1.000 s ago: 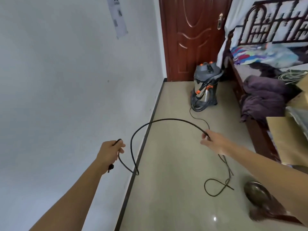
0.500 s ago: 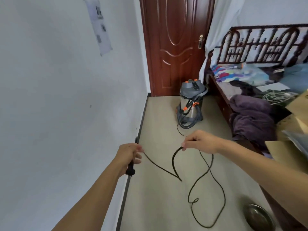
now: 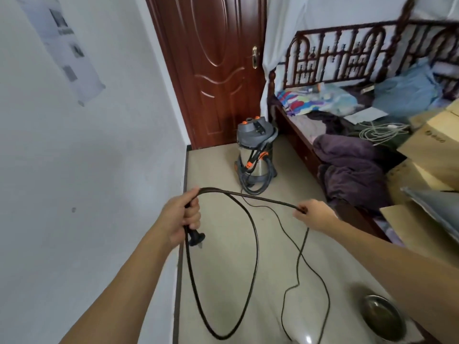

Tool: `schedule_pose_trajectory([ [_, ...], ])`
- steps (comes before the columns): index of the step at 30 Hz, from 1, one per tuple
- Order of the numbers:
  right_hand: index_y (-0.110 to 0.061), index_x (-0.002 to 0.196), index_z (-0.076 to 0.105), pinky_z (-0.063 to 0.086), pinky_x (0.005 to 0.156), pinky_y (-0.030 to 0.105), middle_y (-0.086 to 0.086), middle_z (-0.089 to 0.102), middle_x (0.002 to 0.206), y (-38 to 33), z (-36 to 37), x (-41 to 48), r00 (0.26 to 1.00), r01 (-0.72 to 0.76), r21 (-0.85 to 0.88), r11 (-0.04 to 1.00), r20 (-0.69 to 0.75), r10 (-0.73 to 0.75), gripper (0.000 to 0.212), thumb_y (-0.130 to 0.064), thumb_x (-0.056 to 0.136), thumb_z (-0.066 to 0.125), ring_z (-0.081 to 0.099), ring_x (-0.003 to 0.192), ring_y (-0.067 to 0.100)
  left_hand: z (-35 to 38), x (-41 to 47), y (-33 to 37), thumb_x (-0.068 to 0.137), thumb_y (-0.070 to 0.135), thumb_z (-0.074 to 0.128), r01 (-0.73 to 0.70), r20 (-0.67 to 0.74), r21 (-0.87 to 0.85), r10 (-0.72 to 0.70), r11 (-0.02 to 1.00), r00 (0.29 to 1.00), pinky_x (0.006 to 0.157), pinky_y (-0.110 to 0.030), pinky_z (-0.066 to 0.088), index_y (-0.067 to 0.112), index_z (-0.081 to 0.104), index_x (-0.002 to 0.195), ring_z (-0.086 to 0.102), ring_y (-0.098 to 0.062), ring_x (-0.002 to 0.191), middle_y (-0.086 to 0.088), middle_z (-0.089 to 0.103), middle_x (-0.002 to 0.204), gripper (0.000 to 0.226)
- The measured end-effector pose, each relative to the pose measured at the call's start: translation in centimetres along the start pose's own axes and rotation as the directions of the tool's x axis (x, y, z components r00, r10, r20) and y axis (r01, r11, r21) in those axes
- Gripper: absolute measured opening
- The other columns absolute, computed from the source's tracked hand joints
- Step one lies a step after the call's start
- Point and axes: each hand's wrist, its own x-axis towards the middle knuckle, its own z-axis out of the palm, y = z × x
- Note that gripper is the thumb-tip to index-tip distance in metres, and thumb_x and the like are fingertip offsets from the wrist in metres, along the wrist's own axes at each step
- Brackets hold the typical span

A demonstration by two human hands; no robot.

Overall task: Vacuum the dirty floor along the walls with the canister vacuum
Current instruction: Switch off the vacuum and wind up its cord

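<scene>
The canister vacuum (image 3: 255,155), steel drum with a grey lid and orange knobs, stands on the tiled floor by the brown door, its hose coiled round its base. Its black power cord (image 3: 252,244) runs from it across the floor to me. My left hand (image 3: 180,219) grips the cord near its end, and the black plug (image 3: 196,238) hangs just below that fist. My right hand (image 3: 314,214) pinches the cord further along. Between the two hands the cord is stretched, and a large loop hangs down from my left hand.
A white wall (image 3: 87,170) with a dark baseboard (image 3: 185,170) runs along the left. A wooden bed (image 3: 347,155) piled with clothes and cardboard boxes fills the right side. A metal bowl (image 3: 385,319) sits on the floor at lower right. The brown door (image 3: 216,70) is shut.
Both hands have risen and the cord now runs taut between them. A large loop hangs from my left hand. The view has tilted up and right.
</scene>
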Motion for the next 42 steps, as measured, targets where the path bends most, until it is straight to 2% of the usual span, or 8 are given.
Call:
schedule_pose_trajectory([
  [7,-0.003,0.083,0.067,0.052,0.078,0.043,0.018,0.068,0.081,8.3,1.9,7.8,0.927,-0.366,0.233,0.901,0.181,0.33,0.034,-0.028,0.1,0.053,0.069,0.083,0.036,-1.7,7.1,6.4,0.098,0.036,0.051,-0.158,-0.214,0.017,0.158,0.987,0.964,0.035,-0.019,0.022,0.018,0.041,0.065,0.018,-0.007,0.034,0.008,0.021,0.043,0.039],
  [12,-0.012,0.12,0.049,0.044,0.083,0.038,0.017,0.065,0.114,1.3,0.0,11.7,0.946,0.119,-0.106,0.987,0.313,-0.08,0.04,-0.045,0.104,0.032,0.061,0.106,0.035,1.2,12.4,4.4,0.098,0.016,0.052,-0.132,-0.196,0.36,0.214,0.923,0.957,0.042,-0.022,0.03,0.008,0.058,0.087,0.03,-0.011,0.041,-0.001,0.042,0.053,0.015],
  [20,-0.019,0.106,0.061,0.042,0.067,0.034,0.0,0.069,0.092,-9.6,-7.3,14.0,0.67,0.743,-0.026,0.669,0.037,-0.742,0.022,-0.034,0.104,0.045,0.06,0.08,0.018,3.9,17.1,2.7,0.101,0.022,0.045,-0.026,-0.068,0.556,0.077,0.831,0.995,0.07,-0.032,0.047,0.014,0.05,0.091,0.069,-0.019,0.085,-0.005,0.076,0.091,0.014],
  [24,-0.022,0.099,0.061,0.044,0.063,0.03,-0.007,0.065,0.076,-10.3,-7.2,17.3,0.759,0.651,0.017,0.759,-0.019,-0.651,0.018,-0.04,0.098,0.056,0.053,0.066,0.01,4.2,19.1,2.6,0.103,0.019,0.042,0.006,0.003,0.415,-0.008,0.91,1.0,0.053,-0.031,0.041,0.007,0.045,0.093,0.038,-0.019,0.044,-0.003,0.046,0.049,0.016],
  [29,-0.018,0.091,0.065,0.045,0.072,0.03,0.001,0.069,0.089,-4.4,-2.9,23.2,0.978,0.206,-0.103,0.973,0.057,-0.201,0.019,-0.035,0.096,0.059,0.064,0.087,0.023,0.9,22.6,6.5,0.103,0.021,0.043,-0.034,-0.002,0.235,0.035,0.971,0.999,0.05,-0.028,0.027,0.013,0.048,0.083,0.019,-0.009,0.04,0.005,0.024,0.049,0.022],
  [34,0.0,0.093,0.07,0.048,0.079,0.033,0.016,0.072,0.087,4.2,-0.9,27.6,0.917,-0.4,0.147,0.905,0.064,0.394,0.044,-0.041,0.099,0.054,0.07,0.092,0.034,-5.0,26.2,11.6,0.102,0.022,0.045,-0.103,0.013,0.339,0.105,0.935,0.994,0.05,-0.027,0.033,0.009,0.055,0.086,0.028,-0.012,0.04,0.001,0.034,0.048,0.023],
  [37,0.001,0.088,0.066,0.051,0.076,0.037,0.02,0.071,0.079,1.0,-1.8,30.6,0.923,-0.363,0.235,0.901,-0.042,0.383,0.056,-0.05,0.1,0.045,0.071,0.08,0.035,-6.7,29.1,13.1,0.101,0.016,0.046,-0.085,0.057,0.578,0.064,0.811,0.996,0.062,-0.027,0.051,0.004,0.061,0.09,0.065,-0.022,0.061,-0.01,0.068,0.067,0.023],
  [42,-0.015,0.089,0.062,0.047,0.073,0.038,0.005,0.067,0.083,-11.4,-5.9,33.2,0.997,0.078,0.187,0.979,-0.008,-0.078,0.031,-0.046,0.094,0.06,0.061,0.078,0.02,-8.8,34.9,13.6,0.1,0.017,0.047,-0.065,-0.009,0.657,0.094,0.751,0.996,0.089,-0.038,0.05,0.002,0.063,0.096,0.071,-0.019,0.088,-0.007,0.075,0.094,0.022],
])
